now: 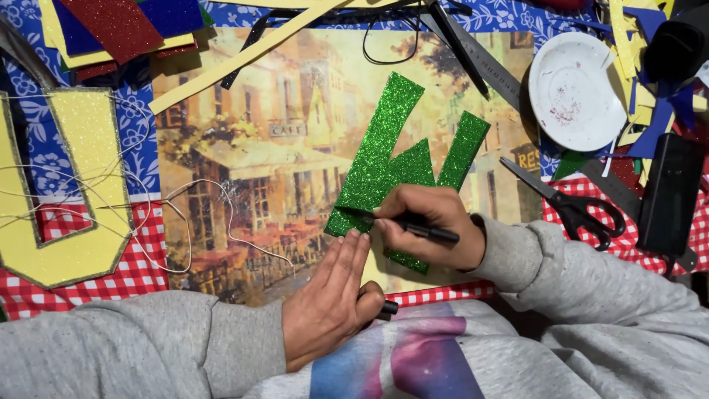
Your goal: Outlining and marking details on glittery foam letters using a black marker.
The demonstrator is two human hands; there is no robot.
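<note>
**Marking a green glitter cut-out on a crowded counter**

Head view: the right hand (436,233) has its grip pinched around one black pen (413,225), tip resting on the lower left part of a green glitter foam shape (391,159). That shape lies on a printed street-scene board (251,140) in the middle of the counter (591,192). The left hand (329,303) lies flat with fingers straight and pressed together, fingertips touching the green shape's bottom edge, and a small black cap (389,307) sits by its thumb.

One white plate (572,89) at upper right holds only reddish specks. One pair of black-handled scissors (572,203) lies just below it. One yellow glitter letter (66,192) with string lies at far left, and stacked coloured foam sheets (111,29) fill the top left corner.
</note>
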